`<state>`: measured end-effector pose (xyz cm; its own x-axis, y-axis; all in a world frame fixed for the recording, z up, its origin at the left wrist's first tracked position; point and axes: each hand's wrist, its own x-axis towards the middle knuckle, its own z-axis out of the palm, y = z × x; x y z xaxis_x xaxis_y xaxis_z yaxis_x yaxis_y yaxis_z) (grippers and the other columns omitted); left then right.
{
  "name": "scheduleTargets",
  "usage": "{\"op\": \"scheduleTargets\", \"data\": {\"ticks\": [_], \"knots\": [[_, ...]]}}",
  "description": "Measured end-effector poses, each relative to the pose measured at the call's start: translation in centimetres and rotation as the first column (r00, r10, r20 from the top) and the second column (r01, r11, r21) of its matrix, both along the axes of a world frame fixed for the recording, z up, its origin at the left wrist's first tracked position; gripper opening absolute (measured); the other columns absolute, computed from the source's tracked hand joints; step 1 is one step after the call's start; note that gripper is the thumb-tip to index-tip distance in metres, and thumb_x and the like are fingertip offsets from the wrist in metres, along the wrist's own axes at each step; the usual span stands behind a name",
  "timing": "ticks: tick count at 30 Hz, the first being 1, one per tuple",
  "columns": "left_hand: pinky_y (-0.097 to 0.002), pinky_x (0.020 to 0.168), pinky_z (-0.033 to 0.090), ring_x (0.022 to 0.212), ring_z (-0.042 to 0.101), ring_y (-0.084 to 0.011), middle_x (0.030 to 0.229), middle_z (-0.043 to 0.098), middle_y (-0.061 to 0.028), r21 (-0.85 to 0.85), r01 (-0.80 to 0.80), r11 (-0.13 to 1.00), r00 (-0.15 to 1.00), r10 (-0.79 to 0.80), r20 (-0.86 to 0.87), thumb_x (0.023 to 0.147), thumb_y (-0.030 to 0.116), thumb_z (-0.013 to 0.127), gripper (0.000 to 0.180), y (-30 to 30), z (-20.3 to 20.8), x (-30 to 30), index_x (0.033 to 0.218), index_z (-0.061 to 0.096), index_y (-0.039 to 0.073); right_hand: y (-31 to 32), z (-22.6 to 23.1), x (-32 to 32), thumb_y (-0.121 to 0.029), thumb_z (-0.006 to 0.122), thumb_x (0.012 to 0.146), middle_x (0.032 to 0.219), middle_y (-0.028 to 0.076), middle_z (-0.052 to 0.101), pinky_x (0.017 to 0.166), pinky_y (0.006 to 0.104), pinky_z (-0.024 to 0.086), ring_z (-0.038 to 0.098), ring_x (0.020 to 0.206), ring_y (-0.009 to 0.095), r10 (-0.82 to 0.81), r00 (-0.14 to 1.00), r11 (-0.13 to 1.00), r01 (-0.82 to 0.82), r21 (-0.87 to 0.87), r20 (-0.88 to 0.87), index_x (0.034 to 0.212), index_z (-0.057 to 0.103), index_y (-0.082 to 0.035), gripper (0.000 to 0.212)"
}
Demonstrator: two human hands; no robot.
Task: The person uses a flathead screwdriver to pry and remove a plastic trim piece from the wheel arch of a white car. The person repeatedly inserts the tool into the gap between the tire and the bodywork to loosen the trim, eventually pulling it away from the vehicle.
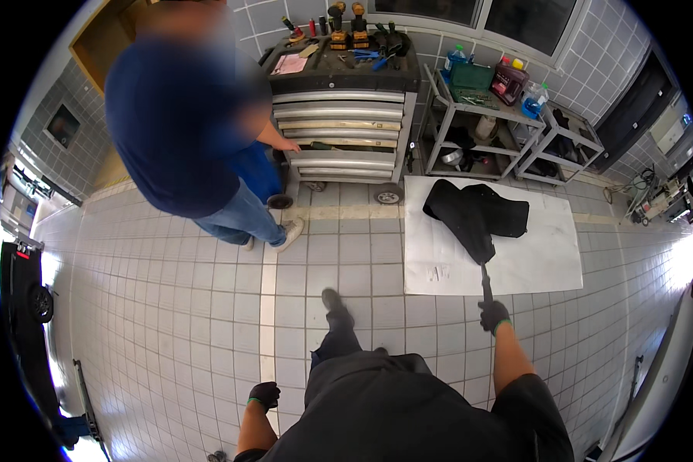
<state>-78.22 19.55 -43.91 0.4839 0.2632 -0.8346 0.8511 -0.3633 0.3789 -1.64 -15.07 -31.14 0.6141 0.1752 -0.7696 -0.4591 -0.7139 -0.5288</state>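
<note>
In a black glove, my right hand (495, 316) is closed around the lower end of a slim dark hand tool (486, 286), perhaps a screwdriver. Its narrower end points away from me, toward the dark fabric-like piece (470, 212) lying folded on a white sheet. I cannot tell whether the tip touches that piece. My left hand (265, 395), also gloved in black, hangs low at my side with its fingers curled in. Nothing shows in it, and it is nearest to the tiled floor (185, 339).
A co-worker (177, 123) stands at the left, one hand at an open drawer of the tool cabinet (339, 115). Cordless drills (359, 27) stand on top. Metal shelf carts (481, 127) with bottles are behind the white sheet (531, 269). A dark vehicle (27, 339) edges the far left.
</note>
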Motion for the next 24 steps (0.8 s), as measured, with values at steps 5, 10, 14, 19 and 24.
{"op": "scheduleTargets", "data": {"ticks": [5, 10, 14, 19, 24], "knots": [[-0.0453, 0.056, 0.052, 0.066, 0.061, -0.0244, 0.076, 0.062, -0.0062, -0.324, -0.869, 0.375, 0.485, 0.779, -0.398, 0.088, 0.018, 0.066, 0.015, 8.7, -0.2, 9.0, 0.102, 0.065, 0.012, 12.7, 3.1, 7.4, -0.032, 0.07, 0.091, 0.067, 0.008, 0.059, 0.048, 0.0435, 0.048, 0.059, 0.051, 0.025, 0.092, 0.976, 0.995, -0.095, 0.004, 0.196, 0.097, 0.059, -0.008, 0.028], [-0.0481, 0.073, 0.06, 0.077, 0.07, -0.0287, 0.101, 0.074, -0.0116, -0.077, 0.313, 0.947, 0.95, -0.31, 0.044, 0.086, 0.025, 0.076, 0.037, 21.8, -0.2, 14.3, 0.119, 0.067, 0.009, 26.2, 10.8, 10.6, -0.038, 0.07, 0.09, 0.111, 0.027, 0.069, 0.091, 0.0517, 0.051, 0.063, 0.107, 0.047, 0.503, 0.615, 0.863, -0.396, -0.314, 0.607, 0.115, 0.064, -0.002, 0.044], [-0.0353, 0.077, 0.058, 0.079, 0.068, -0.0208, 0.093, 0.074, -0.011, -0.1, -0.336, 0.936, 0.939, 0.342, 0.043, 0.084, 0.02, 0.073, 0.05, 36.1, 4.0, 28.0, 0.131, 0.064, 0.007, 35.5, 13.3, 17.5, -0.045, 0.073, 0.087, 0.106, 0.025, 0.07, 0.087, 0.0519, 0.052, 0.067, 0.101, 0.045, 0.464, 0.466, 0.856, -0.456, -0.245, 0.753, 0.117, 0.062, -0.004, 0.052], [-0.029, 0.071, 0.052, 0.075, 0.062, -0.0145, 0.085, 0.069, -0.0067, 0.066, -0.534, 0.843, 0.782, 0.463, 0.418, 0.088, 0.007, 0.064, 0.053, 43.5, 16.0, 45.6, 0.14, 0.056, -0.001, 50.2, 21.1, 26.7, -0.045, 0.067, 0.089, 0.105, 0.023, 0.07, 0.088, 0.053, 0.051, 0.066, 0.101, 0.044, 0.45, 0.304, 0.815, -0.524, -0.247, 0.84, 0.122, 0.061, -0.007, 0.05], [-0.0331, 0.087, 0.054, 0.093, 0.07, -0.0224, 0.102, 0.073, -0.0152, 0.744, 0.043, 0.666, 0.85, -0.416, 0.323, 0.093, 0.021, 0.067, 0.054, 41.9, 4.6, 42.3, 0.141, 0.054, -0.001, 66.4, 24.6, 36.6, -0.045, 0.07, 0.087, 0.122, 0.021, 0.067, 0.097, 0.0488, 0.051, 0.064, 0.113, 0.04, 0.494, 0.171, 0.739, -0.599, -0.308, 0.852, 0.134, 0.057, -0.011, 0.06]]}}
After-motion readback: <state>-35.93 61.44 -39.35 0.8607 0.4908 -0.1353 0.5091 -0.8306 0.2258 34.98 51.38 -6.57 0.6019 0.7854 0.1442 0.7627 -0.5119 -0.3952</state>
